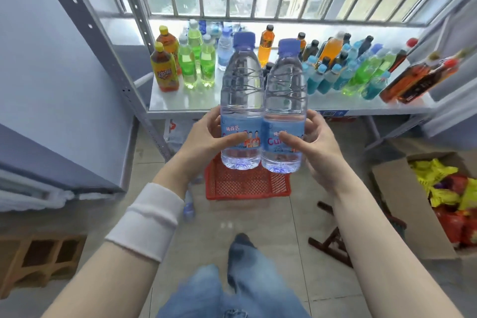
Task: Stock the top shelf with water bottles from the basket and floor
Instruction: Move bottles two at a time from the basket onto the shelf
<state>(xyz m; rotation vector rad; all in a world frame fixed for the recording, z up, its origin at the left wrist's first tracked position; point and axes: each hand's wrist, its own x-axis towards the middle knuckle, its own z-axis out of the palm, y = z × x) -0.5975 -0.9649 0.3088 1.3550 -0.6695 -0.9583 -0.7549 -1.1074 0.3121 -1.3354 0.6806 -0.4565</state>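
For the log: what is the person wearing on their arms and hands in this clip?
The left hand and right hand are bare: no gloves, rings or watch show. A wide white band wraps the left forearm; the right forearm has no sleeve.

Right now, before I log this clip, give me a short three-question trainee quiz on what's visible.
1. True or false: the left hand grips the left water bottle and the right hand grips the right water bottle, both upright.
2. Where is the red basket? A) on the floor; B) in the left hand; C) in the right hand.
3. Fill in: both held bottles have ___ caps.
Key: 1 true; 2 A; 3 blue.
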